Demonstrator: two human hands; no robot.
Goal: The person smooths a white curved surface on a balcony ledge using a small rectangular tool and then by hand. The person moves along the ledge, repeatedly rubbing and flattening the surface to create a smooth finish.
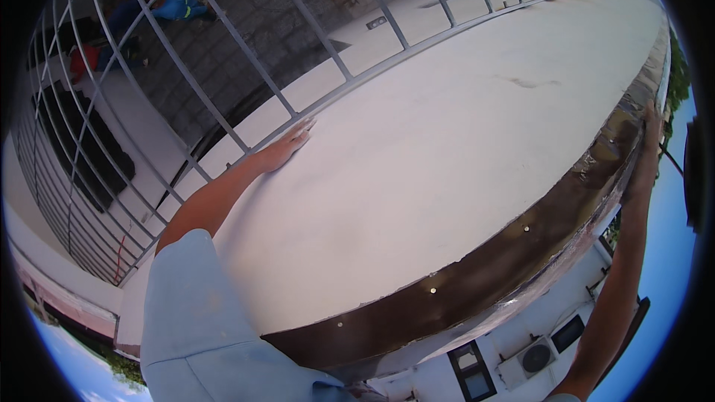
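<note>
My left hand [284, 150] lies flat on a broad white ledge [417, 149], close to the foot of a grey metal railing [320, 33]. Its fingers are stretched out, with whitish marks on them, and it holds nothing. Along the ledge's outer side runs a dark brown strip [477, 272], fixed with several round fasteners and wrinkled toward its far end. My right arm reaches along that outer side. At the strip's far right end, my right hand [649, 138] is by the edge, seen side-on, its fingers too unclear to read.
Beyond the railing, far below, people in blue [175, 7] and red [78, 63] are on a grey paved floor. Outside the brown strip the ledge drops off toward a white building with a window [471, 372] and an air-conditioner unit [535, 357].
</note>
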